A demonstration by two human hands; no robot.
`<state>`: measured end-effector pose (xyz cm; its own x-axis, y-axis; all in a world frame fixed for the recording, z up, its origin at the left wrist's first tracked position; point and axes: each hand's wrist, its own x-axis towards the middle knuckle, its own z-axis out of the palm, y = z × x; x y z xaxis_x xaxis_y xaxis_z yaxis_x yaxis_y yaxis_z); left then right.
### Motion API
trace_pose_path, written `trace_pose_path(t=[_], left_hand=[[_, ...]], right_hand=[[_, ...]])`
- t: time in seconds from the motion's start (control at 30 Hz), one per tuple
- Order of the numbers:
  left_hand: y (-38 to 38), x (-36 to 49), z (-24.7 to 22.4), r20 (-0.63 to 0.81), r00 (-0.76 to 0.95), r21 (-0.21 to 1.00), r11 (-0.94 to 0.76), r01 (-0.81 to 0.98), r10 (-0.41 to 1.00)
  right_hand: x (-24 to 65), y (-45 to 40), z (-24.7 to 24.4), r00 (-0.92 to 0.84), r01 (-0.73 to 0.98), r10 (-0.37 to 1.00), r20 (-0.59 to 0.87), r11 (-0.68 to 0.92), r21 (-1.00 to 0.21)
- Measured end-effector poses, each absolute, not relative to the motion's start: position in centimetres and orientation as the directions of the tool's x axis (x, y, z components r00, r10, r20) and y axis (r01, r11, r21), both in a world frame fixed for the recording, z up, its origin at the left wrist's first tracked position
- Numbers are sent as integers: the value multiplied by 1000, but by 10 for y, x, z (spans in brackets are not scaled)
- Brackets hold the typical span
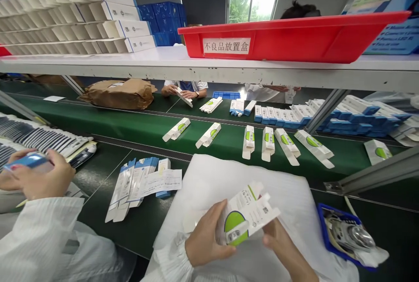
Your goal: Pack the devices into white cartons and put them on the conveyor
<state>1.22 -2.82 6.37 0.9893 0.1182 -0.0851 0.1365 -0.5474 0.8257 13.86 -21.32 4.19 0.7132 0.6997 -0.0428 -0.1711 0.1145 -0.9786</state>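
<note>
A white box with a green circle (236, 225) is held over the white foam sheet (209, 177), its flaps raised at the right end. My left hand (207, 236) grips the box from the left, thumb low and fingers behind it. At the box's right end is my right hand (283, 242), its thumb below the flap and its other fingers hidden behind the box. On the green belt (147, 131) beyond lie several similar white and green boxes (249, 142) with open flaps.
At the left, a co-worker's hands (49, 175) hold a blue box. Flattened boxes (131, 186) lie beside the foam. A blue tray (324, 229) with a camera stands right. Above the belt runs a shelf (131, 66) with a red bin (278, 39). Other people sit across.
</note>
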Motion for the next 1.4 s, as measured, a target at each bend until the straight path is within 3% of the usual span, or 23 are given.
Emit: trace_pose_path(t=[0.1,0.33,0.53,0.63,0.73,0.83,0.93,1.03,1.1,1.2,1.4], left_hand=[[-37,17,70,20,1000,870,-493,-16,3],[-46,20,87,33,999,904,-426,-42,-27],[-52,25,82,-116,982,934,-320,159,151],[-49,29,80,-141,985,958,-238,161,99],[-44,31,93,-96,995,986,-134,98,25],[-44,32,114,-11,999,998,-55,14,51],[-48,32,124,-10,990,973,-227,42,143],[-54,30,117,86,969,866,-498,43,233],[-57,28,109,185,959,794,-608,-19,213],[-58,27,102,264,955,712,-696,-96,138],[-53,27,115,228,971,691,-715,-109,72]], right_hand=[[130,-207,70,587,-206,809,-41,100,-973],[138,-205,88,527,-191,850,17,138,-972],[137,-192,87,724,-309,650,-230,7,-951],[135,-186,92,759,-325,614,-217,68,-943],[129,-183,93,663,-351,729,-169,104,-931],[118,-182,92,617,-375,779,-112,166,-912],[109,-182,92,706,-321,705,-66,236,-917],[103,-181,92,751,-341,641,-157,173,-924],[101,-180,92,759,-396,609,-228,155,-905],[101,-177,96,763,-421,596,-251,163,-892],[109,-182,109,665,-495,717,-210,213,-842]])
